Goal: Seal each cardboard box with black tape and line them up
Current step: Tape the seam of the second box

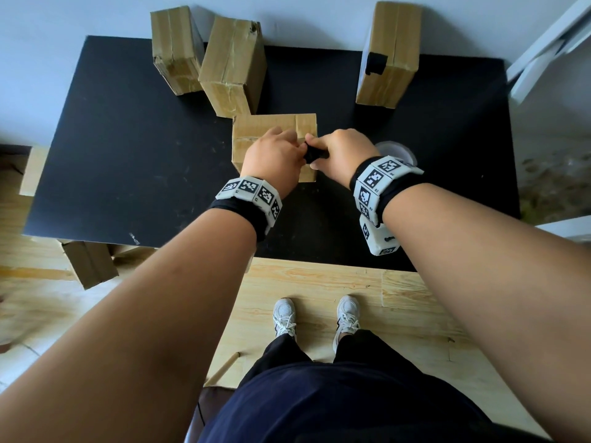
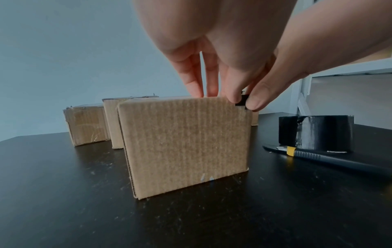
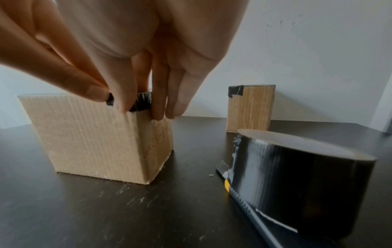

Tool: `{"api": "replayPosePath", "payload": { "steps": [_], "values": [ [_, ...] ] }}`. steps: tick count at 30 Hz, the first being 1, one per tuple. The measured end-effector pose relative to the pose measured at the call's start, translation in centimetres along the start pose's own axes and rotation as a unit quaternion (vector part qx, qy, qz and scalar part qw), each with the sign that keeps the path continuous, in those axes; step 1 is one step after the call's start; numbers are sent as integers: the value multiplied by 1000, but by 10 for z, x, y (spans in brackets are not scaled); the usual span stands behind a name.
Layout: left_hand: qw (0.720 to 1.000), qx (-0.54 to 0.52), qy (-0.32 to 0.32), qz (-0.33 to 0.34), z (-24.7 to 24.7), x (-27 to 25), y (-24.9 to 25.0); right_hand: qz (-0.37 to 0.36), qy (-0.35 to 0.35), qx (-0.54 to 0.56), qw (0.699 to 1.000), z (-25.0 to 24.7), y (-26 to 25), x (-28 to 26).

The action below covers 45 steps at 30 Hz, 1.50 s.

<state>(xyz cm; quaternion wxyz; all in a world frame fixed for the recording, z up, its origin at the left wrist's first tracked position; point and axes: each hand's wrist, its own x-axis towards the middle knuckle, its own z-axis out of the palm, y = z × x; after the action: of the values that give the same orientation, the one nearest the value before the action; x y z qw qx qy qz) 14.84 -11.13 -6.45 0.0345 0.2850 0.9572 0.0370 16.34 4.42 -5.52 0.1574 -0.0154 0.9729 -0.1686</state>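
Observation:
A brown cardboard box (image 1: 271, 129) (image 2: 184, 142) (image 3: 91, 134) stands mid-table on the black table (image 1: 128, 155). Both hands meet at its top right edge over a short, crumpled piece of black tape (image 1: 315, 155) (image 2: 241, 100) (image 3: 142, 100). My left hand (image 1: 287, 155) (image 2: 241, 103) pinches one end between thumb and forefinger, its other fingers resting on the box top. My right hand (image 1: 323, 148) (image 3: 110, 99) pinches the other end the same way. The black tape roll (image 2: 316, 132) (image 3: 297, 181) lies right of the box, mostly hidden by my right wrist in the head view.
A utility knife (image 2: 318, 157) (image 3: 244, 199) lies against the roll. Two brown boxes (image 1: 174, 49) (image 1: 233, 65) stand at the back left. One with a black tape patch (image 1: 388, 52) (image 3: 251, 109) stands back right. Another box (image 1: 89, 263) sits on the floor at left.

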Motion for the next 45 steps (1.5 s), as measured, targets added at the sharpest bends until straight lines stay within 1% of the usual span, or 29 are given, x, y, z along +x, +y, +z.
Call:
{"api": "replayPosePath", "payload": {
  "steps": [2, 4, 6, 9, 12, 15, 17, 19, 20, 23, 24, 25, 28, 29, 31, 34, 36, 39, 41, 43, 45],
  "values": [
    [1000, -11, 5, -10, 0, 1, 0, 7, 9, 5, 1000, 1, -2, -1],
    [998, -38, 8, -45, -2, 4, -3, 13, 11, 5, 1000, 1, -5, 0],
    [995, -61, -2, -79, -2, 6, -6, 24, 5, -1, 1000, 1, -7, 0],
    [986, -117, -26, -111, -3, 4, -10, 41, 3, -9, 999, 4, -10, 0],
    [978, -169, -26, -119, -7, -1, -11, 41, 8, -24, 999, 5, -13, -3],
    [974, -194, 0, -120, -9, -8, -9, 43, 18, -6, 999, 6, -12, -8],
    [974, -185, 36, -126, -7, -16, -10, 38, 18, 14, 999, 6, -9, -11],
    [977, -161, 57, -128, -3, -24, -11, 30, 15, 34, 999, 5, -6, -13],
    [978, -153, 60, -128, 0, -27, -12, 30, 28, 48, 998, 3, -3, -13],
    [977, -156, 63, -131, 4, -27, -14, 40, 110, 117, 986, -5, -2, -7],
    [977, -156, 60, -129, 4, -26, -14, 45, 113, 133, 984, -7, -4, -2],
    [978, -154, 57, -127, 5, -25, -14, 48, 95, 138, 985, -11, -7, 3],
    [979, -153, 58, -123, 7, -24, -15, 46, 1, 100, 994, -14, -18, 17],
    [979, -154, 63, -122, 8, -24, -16, 56, -16, 96, 994, -14, -21, 19],
    [979, -152, 67, -116, 8, -23, -17, 85, -3, 109, 990, -12, -23, 19],
    [979, -147, 76, -117, 6, -22, -15, 97, 53, 127, 986, -9, -21, 15],
    [977, -143, 92, -126, 6, -21, -12, 124, 50, 147, 980, -10, -18, 11],
    [970, -143, 95, -170, 1, -18, -7, 169, 32, 170, 970, -11, -11, 3],
    [959, -155, 71, -227, -7, -15, -1, 190, 34, 176, 965, -9, -9, -1],
    [937, -177, 30, -299, -12, -10, 3, 214, 41, 194, 956, -5, -9, -5],
    [914, -219, 22, -341, -12, -10, 4, 233, 52, 213, 947, 2, -11, -7]
  ]
}}
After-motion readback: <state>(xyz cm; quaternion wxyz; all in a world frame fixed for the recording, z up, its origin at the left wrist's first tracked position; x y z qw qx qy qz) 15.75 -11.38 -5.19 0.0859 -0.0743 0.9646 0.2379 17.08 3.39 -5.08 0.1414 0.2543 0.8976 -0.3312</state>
